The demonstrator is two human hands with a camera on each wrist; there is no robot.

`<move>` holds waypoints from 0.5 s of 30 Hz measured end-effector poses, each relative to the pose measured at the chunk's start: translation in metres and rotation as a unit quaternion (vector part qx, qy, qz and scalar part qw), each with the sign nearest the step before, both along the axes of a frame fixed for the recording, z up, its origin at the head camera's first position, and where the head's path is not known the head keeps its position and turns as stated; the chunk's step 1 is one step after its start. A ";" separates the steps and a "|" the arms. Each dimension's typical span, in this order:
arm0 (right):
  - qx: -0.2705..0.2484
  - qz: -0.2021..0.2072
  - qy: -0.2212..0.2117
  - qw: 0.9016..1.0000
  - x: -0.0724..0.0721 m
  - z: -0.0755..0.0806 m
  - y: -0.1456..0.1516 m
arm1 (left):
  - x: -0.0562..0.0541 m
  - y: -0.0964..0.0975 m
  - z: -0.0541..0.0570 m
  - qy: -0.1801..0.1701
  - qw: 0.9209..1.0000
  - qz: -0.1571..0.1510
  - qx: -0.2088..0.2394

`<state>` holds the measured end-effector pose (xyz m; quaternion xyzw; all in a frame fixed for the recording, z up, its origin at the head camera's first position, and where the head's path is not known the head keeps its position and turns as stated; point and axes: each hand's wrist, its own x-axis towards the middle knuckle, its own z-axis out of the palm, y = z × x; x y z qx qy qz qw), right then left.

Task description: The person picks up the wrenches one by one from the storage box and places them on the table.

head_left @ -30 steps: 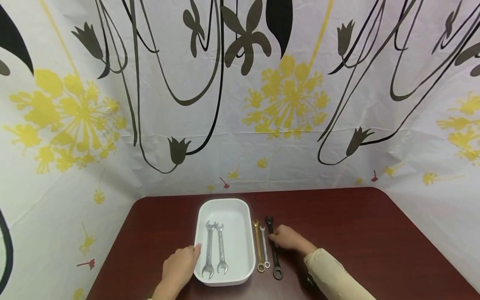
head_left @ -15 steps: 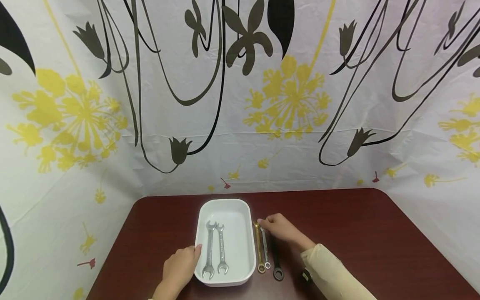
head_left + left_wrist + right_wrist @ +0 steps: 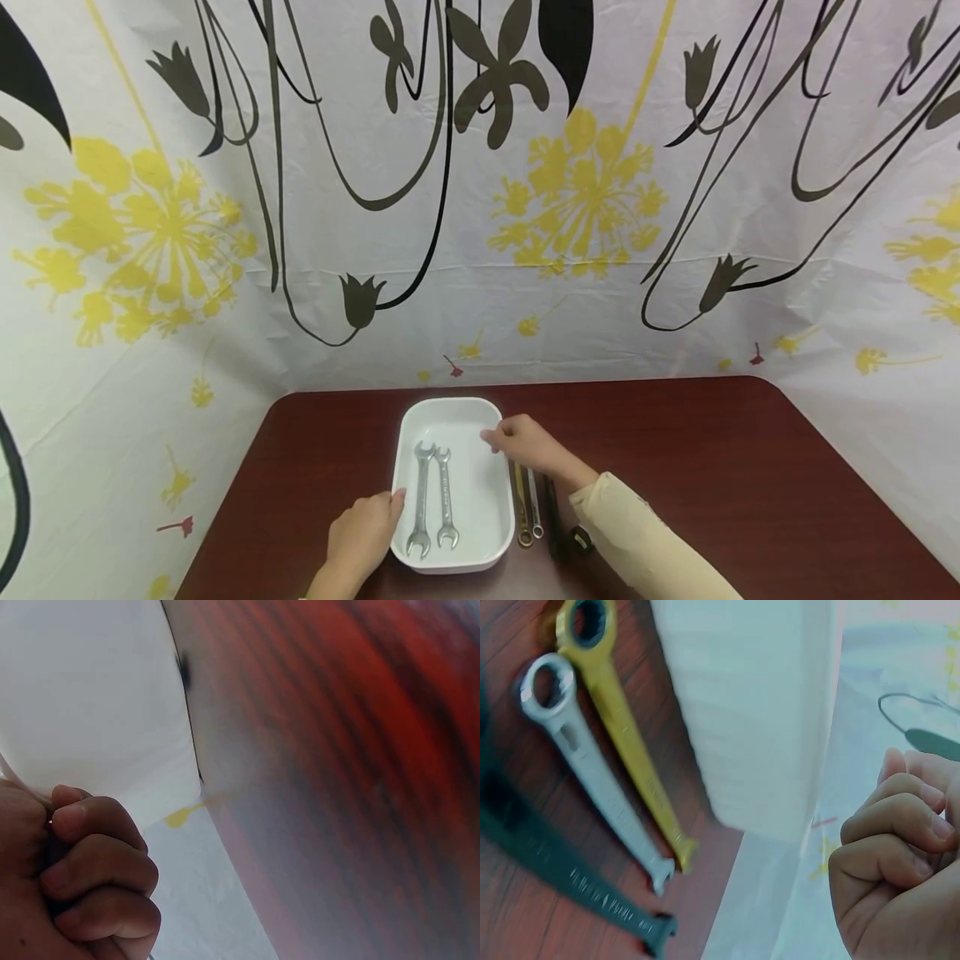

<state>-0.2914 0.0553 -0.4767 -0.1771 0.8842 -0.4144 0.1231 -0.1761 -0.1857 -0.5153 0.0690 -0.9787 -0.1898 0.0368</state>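
Tray [image 3: 478,492] is gripped at its left rim by the left hand [image 3: 362,533]; two spanners [image 3: 422,500] are laid inside. Right hand [image 3: 529,442] (fingers curled toward the palm) is held at the right rim. Gold wrench [image 3: 631,750], silver wrench [image 3: 598,780], black wrench [image 3: 562,870] are lined up alongside.

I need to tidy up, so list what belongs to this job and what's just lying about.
Job, apparently:
white tray, gripped by the left hand
two silver wrenches inside it
gold wrench, ring-ended silver wrench, black wrench beside it

Just surroundings:
dark red table
patterned sheet
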 end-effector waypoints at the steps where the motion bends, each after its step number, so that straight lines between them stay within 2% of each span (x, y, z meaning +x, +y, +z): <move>1: 0.002 0.004 0.002 1.000 0.000 0.000 -0.003 | 0.000 0.000 0.000 -0.001 1.000 0.000 0.000; 12: 0.028 0.039 0.027 0.999 0.009 -0.004 -0.027 | 0.000 0.001 0.000 0.001 1.000 -0.003 -0.003; 15: 0.054 0.037 0.030 0.997 0.012 -0.004 -0.034 | 0.000 0.001 0.000 0.002 1.000 -0.004 -0.004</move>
